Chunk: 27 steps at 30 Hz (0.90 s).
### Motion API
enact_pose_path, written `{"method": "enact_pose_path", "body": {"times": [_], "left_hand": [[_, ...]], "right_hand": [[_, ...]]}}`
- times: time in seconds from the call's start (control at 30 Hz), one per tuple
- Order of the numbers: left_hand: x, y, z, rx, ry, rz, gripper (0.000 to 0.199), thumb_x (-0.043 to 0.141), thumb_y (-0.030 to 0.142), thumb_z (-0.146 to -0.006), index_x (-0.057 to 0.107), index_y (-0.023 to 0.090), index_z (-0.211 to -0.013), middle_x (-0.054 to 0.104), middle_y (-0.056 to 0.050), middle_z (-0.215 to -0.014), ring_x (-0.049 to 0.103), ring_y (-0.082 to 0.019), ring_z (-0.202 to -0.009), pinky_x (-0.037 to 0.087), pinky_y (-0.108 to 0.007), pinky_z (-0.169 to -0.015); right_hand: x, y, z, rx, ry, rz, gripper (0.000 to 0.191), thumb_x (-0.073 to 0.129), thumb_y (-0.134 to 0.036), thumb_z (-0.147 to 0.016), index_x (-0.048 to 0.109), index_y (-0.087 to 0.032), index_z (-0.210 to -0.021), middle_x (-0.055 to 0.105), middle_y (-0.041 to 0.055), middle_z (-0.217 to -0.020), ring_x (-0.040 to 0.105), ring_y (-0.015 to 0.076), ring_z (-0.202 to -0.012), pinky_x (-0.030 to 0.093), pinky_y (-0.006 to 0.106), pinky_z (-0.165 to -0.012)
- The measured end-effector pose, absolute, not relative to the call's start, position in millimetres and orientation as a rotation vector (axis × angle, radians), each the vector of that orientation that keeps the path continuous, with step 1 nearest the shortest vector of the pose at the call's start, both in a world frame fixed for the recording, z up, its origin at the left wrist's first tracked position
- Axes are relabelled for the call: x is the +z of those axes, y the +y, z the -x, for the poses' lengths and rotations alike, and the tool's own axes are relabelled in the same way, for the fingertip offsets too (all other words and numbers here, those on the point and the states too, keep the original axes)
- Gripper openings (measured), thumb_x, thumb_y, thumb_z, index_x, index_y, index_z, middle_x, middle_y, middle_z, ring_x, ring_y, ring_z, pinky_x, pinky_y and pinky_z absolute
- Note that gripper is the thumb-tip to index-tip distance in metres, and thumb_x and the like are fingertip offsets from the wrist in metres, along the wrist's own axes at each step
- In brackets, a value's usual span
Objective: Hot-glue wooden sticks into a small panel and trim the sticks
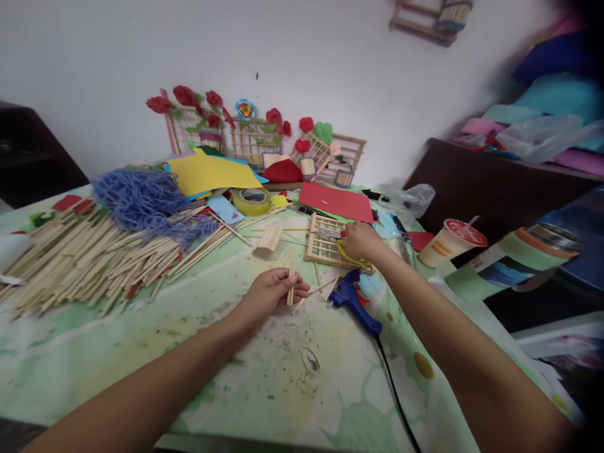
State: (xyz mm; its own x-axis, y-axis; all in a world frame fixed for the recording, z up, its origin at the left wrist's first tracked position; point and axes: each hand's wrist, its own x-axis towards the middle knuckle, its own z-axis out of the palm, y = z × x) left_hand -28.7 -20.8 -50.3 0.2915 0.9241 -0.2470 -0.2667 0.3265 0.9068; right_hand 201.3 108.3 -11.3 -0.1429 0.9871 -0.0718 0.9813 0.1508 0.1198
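Note:
My left hand (pixel 278 290) pinches a few short wooden sticks (pixel 291 286), held upright over the middle of the table. Over the right part of a small wooden lattice frame (pixel 325 239), my right hand (pixel 361 242) has its fingers closed around scissors with yellow handles (pixel 350 257). The scissor blades point left across the lattice. Between the hands and nearer to me lies a blue glue gun (pixel 353 302), its black cord running to the front edge. A small panel of joined sticks (pixel 268 242) is just beyond my left hand.
Many wooden sticks (pixel 94 270) and tangled blue yarn (pixel 141 198) cover the table's left. Coloured paper (pixel 212 175), tape (pixel 252 201) and flower-decorated lattices (pixel 255 141) stand or lie behind. A drink cup (pixel 453 242) and a large flask (pixel 512 261) are at right.

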Motion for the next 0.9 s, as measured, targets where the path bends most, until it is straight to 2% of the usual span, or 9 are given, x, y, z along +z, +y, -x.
{"method": "enact_pose_path", "body": {"times": [0.17, 0.23, 0.5, 0.6, 0.7, 0.8, 0.9], "left_hand": [[-53.9, -19.7, 29.0, 0.956, 0.906, -0.890, 0.027, 0.070, 0.039, -0.074, 0.060, 0.014, -0.076, 0.071, -0.007, -0.082, 0.065, -0.013, -0.069, 0.050, -0.026, -0.071], [-55.7, -18.8, 29.7, 0.969, 0.901, -0.890, 0.028, 0.070, 0.040, -0.074, 0.060, 0.014, -0.076, 0.071, -0.007, -0.082, 0.066, -0.013, -0.070, 0.049, -0.026, -0.072], [-56.9, -17.7, 30.5, 0.983, 0.912, -0.875, 0.032, 0.071, 0.039, -0.072, 0.061, 0.013, -0.087, 0.071, -0.008, -0.079, 0.067, -0.014, -0.071, 0.049, -0.024, -0.069], [-56.0, -17.2, 31.4, 0.999, 0.940, -0.892, 0.035, 0.070, 0.037, -0.075, 0.058, 0.014, -0.099, 0.072, -0.007, -0.079, 0.068, -0.014, -0.071, 0.049, -0.024, -0.068], [-54.3, -16.6, 32.8, 1.024, 0.954, -0.901, 0.040, 0.068, 0.037, -0.076, 0.056, 0.016, -0.108, 0.072, -0.007, -0.079, 0.068, -0.014, -0.070, 0.050, -0.024, -0.068], [-51.5, -16.2, 34.0, 1.043, 0.952, -0.906, 0.041, 0.069, 0.037, -0.075, 0.056, 0.016, -0.108, 0.072, -0.007, -0.080, 0.067, -0.015, -0.070, 0.050, -0.026, -0.070], [-48.3, -16.0, 35.6, 1.069, 0.957, -0.929, 0.042, 0.070, 0.038, -0.074, 0.057, 0.016, -0.107, 0.072, -0.007, -0.081, 0.067, -0.015, -0.070, 0.051, -0.028, -0.072]], "right_hand": [[-6.4, 116.0, -205.7, -0.039, 2.227, -2.002, 0.043, 0.061, -0.035, -0.072, 0.063, -0.009, -0.106, 0.068, 0.0207, -0.101, 0.065, 0.0281, -0.085, 0.045, 0.030, -0.067], [-3.1, 114.2, -207.7, -0.066, 2.242, -2.020, 0.046, 0.063, -0.038, -0.069, 0.063, -0.009, -0.105, 0.069, 0.0194, -0.100, 0.065, 0.0278, -0.083, 0.045, 0.030, -0.065], [0.5, 90.9, -217.2, -0.114, 2.380, -2.155, 0.057, 0.065, -0.033, -0.066, 0.051, -0.014, -0.119, 0.064, 0.0141, -0.113, 0.063, 0.0246, -0.096, 0.045, 0.027, -0.073], [1.0, 81.5, -219.8, -0.093, 2.371, -2.250, 0.055, 0.063, -0.041, -0.070, 0.052, -0.014, -0.116, 0.064, 0.0153, -0.111, 0.062, 0.0273, -0.095, 0.045, 0.031, -0.074], [5.1, 67.7, -216.8, -0.192, 2.508, -2.304, 0.060, 0.065, -0.048, -0.069, 0.052, -0.014, -0.118, 0.064, 0.0151, -0.111, 0.062, 0.0276, -0.093, 0.046, 0.033, -0.075], [12.6, 50.8, -207.9, -0.434, 2.789, -2.074, 0.070, 0.067, -0.047, -0.070, 0.047, -0.017, -0.130, 0.061, 0.0126, -0.121, 0.061, 0.0250, -0.098, 0.047, 0.033, -0.080], [20.0, 35.6, -198.1, -0.437, 2.899, -1.827, 0.080, 0.066, -0.053, -0.070, 0.041, -0.018, -0.138, 0.053, 0.0123, -0.132, 0.054, 0.0280, -0.113, 0.043, 0.037, -0.092]]}}
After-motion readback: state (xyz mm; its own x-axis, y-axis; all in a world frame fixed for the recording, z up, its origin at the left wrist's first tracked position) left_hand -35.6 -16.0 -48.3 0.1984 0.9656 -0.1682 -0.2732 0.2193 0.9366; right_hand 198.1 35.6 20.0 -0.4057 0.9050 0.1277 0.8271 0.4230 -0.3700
